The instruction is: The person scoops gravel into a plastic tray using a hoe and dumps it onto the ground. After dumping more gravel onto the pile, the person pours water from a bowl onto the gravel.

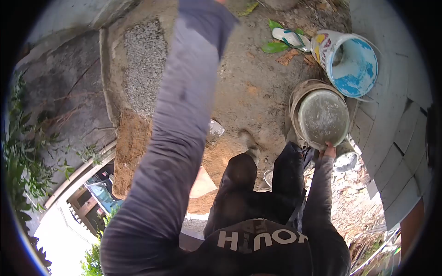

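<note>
My right hand (329, 151) grips the lower edge of a cement-stained bucket (324, 117). Its round grey face, which looks like the bottom, is turned toward me, and a wider rim shows behind it. My left arm, in a long grey sleeve (184, 87), reaches up across the view. Only a sliver of my left hand (221, 1) shows at the top edge, with its fingers out of frame. Just beyond the held bucket, a paint bucket (353, 66) with blue stains inside lies tilted.
Grey gravel (145, 66) and brown sand (131, 154) lie on the left. A flip-flop (292, 39) rests among leaves near the paint bucket. Another container (346, 161) stands below my right hand. Grey slabs (400, 152) line the right side; a low wall edge (107, 78) runs left.
</note>
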